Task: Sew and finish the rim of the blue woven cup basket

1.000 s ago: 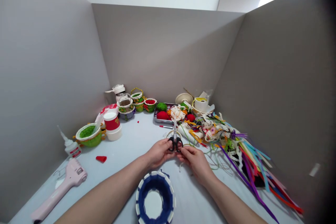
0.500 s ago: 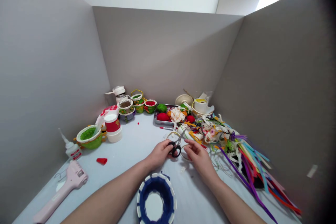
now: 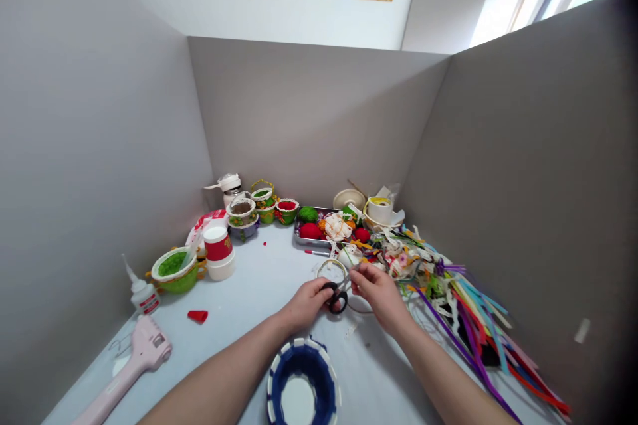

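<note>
My left hand (image 3: pixel 308 302) is closed around a pair of scissors (image 3: pixel 337 297) with black handles. Their blades point up and to the right. The fingers of my right hand (image 3: pixel 373 287) are pinched at the blade end and cover the tips. A thin tan cord (image 3: pixel 359 311) curves just under the right fingers; whether they also hold it is hidden. Below my hands stands a round blue basket (image 3: pixel 303 360) with a white woven rim. A small pale ring (image 3: pixel 331 261) lies just beyond the scissors.
A metal tray (image 3: pixel 312 243) of yarn balls is at the back. Ribbons and scraps (image 3: pixel 478 305) spread along the right. On the left are a pink glue gun (image 3: pixel 147 345), a glue bottle (image 3: pixel 144 295), a green basket (image 3: pixel 178 279) and a red-and-white jar (image 3: pixel 218 252). Grey panels (image 3: pixel 319 113) enclose the table.
My right fingers have come up to the scissors' blades and now cover their tips; before, they were apart from them. The whole view has tilted up slightly.
</note>
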Available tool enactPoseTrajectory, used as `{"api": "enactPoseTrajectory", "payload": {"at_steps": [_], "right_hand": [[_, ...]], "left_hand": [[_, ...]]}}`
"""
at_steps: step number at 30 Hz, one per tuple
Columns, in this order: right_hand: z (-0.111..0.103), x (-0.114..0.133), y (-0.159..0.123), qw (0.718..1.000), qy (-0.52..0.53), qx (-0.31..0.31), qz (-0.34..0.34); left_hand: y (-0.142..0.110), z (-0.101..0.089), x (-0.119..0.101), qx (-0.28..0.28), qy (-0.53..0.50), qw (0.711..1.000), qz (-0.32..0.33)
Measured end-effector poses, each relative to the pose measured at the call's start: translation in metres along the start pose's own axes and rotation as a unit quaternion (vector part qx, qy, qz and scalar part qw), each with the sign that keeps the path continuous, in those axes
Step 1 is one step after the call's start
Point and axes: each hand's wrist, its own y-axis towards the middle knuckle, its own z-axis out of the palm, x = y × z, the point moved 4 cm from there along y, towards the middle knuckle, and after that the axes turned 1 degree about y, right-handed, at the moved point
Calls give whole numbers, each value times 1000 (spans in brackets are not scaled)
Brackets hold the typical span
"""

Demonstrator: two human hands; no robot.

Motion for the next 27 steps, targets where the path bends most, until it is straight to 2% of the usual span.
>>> {"api": "enactPoseTrajectory", "payload": {"at_steps": [3, 6, 9, 12, 14, 17, 19, 22, 24, 27], "right_hand": [[-3, 8, 3, 999, -4, -21, -24], [-14, 41, 17, 995, -14, -62, -80], [-30, 107, 50, 977, -39, -110, -180], [-45, 195, 101, 932, -17, -158, -326], [-50, 255, 141, 900, -11, -162, -404], [-52, 336, 201, 864, -24, -201, -460], [-50, 382, 234, 842, -62, -237, -481], [-42, 435, 273, 803, -147, -271, -510], [-36, 458, 297, 798, -159, -273, -513], [-28, 477, 329, 802, -171, -271, -504]], "left_hand": [[1, -2, 3, -12, -57, 998, 2], [3, -7, 8, -50, -122, 991, -6], [5, -11, 11, -81, -144, 986, -12], [6, -11, 13, -77, -150, 985, -19], [7, -10, 15, -71, -153, 985, -21], [8, -10, 19, -67, -161, 984, -29], [9, -9, 21, -70, -168, 983, -40], [11, -9, 24, -76, -180, 979, -60], [12, -9, 26, -79, -183, 977, -70], [16, -9, 30, -79, -182, 977, -80]]}}
